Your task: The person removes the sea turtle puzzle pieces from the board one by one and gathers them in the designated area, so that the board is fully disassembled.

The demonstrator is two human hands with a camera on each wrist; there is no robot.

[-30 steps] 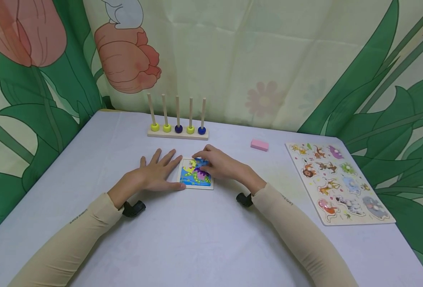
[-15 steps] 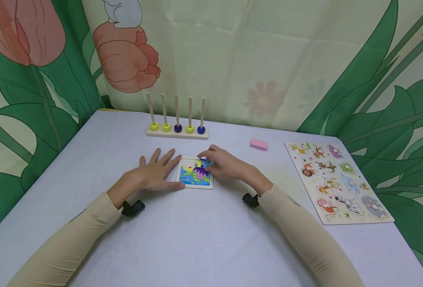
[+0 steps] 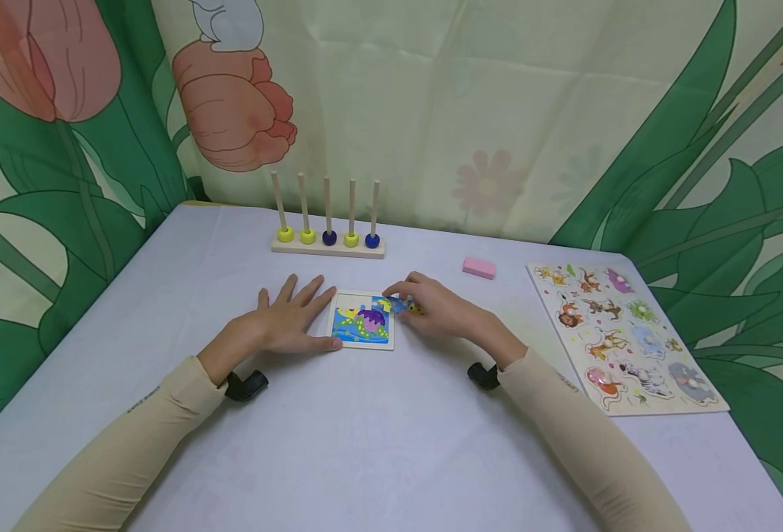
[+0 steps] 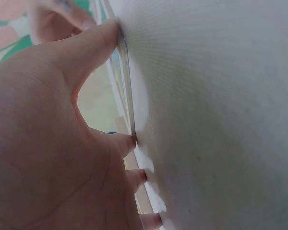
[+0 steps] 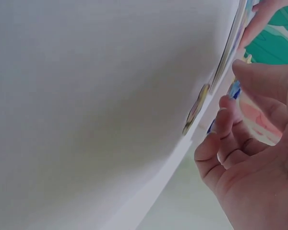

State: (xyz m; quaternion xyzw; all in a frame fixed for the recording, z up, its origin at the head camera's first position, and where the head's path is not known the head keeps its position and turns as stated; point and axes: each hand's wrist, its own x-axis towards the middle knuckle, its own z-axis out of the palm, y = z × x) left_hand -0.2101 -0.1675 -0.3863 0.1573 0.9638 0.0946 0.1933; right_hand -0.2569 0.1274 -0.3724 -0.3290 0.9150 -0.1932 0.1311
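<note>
A small square wooden jigsaw puzzle (image 3: 358,325) with a dinosaur picture lies mid-table; bare pale wood shows along its upper left. My left hand (image 3: 281,321) lies beside it, fingers spread, thumb and index fingertip touching the frame's left side. My right hand (image 3: 434,307) pinches a blue-and-yellow puzzle piece (image 3: 399,304) over the frame's upper right edge. In the right wrist view, blue shows between the thumb and fingers (image 5: 223,120). A thin wooden-edged piece (image 5: 197,109) appears close to the frame there; I cannot tell whether it is the held one.
At the back stands a wooden peg rack (image 3: 328,250) with five upright pegs, a bead on each. A pink block (image 3: 479,267) sits right of it. An animal peg puzzle board (image 3: 580,362) lies at the right. A printed curtain (image 3: 391,111) hangs behind the table.
My right hand has moved rightward, drawing the blue-and-yellow piece out over the frame's right edge. Bare wood now shows at the puzzle's upper left. My left hand has stayed in place.
</note>
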